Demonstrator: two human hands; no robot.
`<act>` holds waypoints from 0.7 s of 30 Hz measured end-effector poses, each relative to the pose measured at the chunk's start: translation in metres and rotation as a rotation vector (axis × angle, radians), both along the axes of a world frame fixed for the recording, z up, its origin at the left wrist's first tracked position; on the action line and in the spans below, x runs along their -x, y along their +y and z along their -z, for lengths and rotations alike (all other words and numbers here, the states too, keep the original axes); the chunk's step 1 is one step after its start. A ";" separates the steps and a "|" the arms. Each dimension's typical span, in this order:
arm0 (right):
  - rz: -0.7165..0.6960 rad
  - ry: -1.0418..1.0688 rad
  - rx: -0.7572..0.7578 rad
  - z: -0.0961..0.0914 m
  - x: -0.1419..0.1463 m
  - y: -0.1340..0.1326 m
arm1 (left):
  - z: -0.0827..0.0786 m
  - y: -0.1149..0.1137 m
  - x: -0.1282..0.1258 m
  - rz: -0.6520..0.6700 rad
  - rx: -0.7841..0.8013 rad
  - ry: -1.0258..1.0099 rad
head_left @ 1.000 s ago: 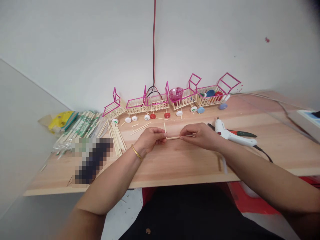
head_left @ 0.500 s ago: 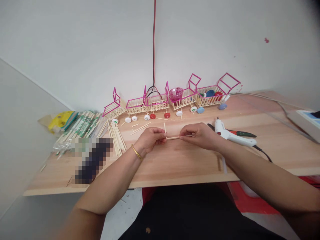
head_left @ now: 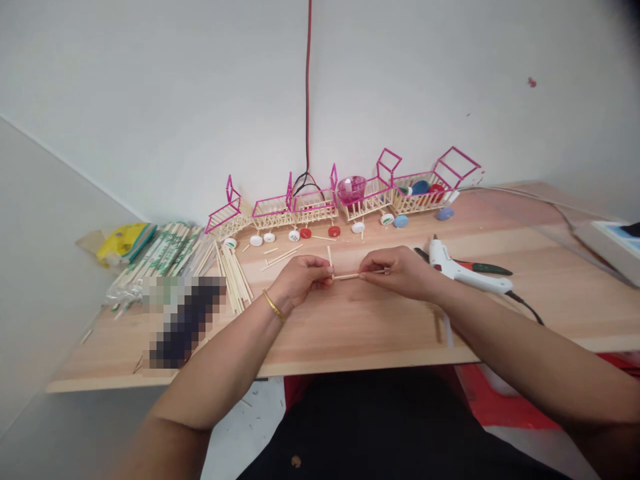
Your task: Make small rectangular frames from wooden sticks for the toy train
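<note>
My left hand (head_left: 309, 272) pinches a short wooden stick (head_left: 329, 255) that points upward from the fingertips. Between the hands runs a second wooden stick (head_left: 346, 277), lying sideways, its left end meeting the first stick near my left fingers. My right hand (head_left: 393, 270) is closed on this sideways stick at its other end. Both hands are just above the wooden table (head_left: 320, 340). Behind them stand several small stick-built carts (head_left: 315, 203) with pink rims and bottle-cap wheels. A white hot glue gun (head_left: 463, 275) lies right of my right hand.
Loose sticks (head_left: 236, 283) lie left of my left hand, beside bagged chopsticks (head_left: 170, 257) and a yellow packet (head_left: 123, 245). Pliers (head_left: 493, 269) rest behind the glue gun. A red and black cable (head_left: 307, 87) hangs down the wall. A white box (head_left: 610, 243) sits at far right.
</note>
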State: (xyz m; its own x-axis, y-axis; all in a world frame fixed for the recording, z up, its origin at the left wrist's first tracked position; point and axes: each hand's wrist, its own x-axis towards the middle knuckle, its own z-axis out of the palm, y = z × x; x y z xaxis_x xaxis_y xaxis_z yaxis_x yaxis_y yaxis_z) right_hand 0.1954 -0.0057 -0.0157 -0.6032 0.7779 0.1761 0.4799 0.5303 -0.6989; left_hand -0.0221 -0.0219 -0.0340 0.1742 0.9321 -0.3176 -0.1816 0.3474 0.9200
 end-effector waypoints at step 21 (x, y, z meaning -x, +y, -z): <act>0.002 -0.029 -0.053 0.001 -0.001 0.001 | 0.000 0.000 0.000 0.002 -0.011 0.007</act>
State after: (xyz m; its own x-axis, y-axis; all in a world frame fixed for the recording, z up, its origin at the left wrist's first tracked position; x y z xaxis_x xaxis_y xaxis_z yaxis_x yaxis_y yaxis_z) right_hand 0.1968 -0.0043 -0.0171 -0.6075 0.7688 0.1997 0.5004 0.5657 -0.6555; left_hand -0.0225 -0.0219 -0.0342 0.1739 0.9351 -0.3089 -0.1748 0.3380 0.9248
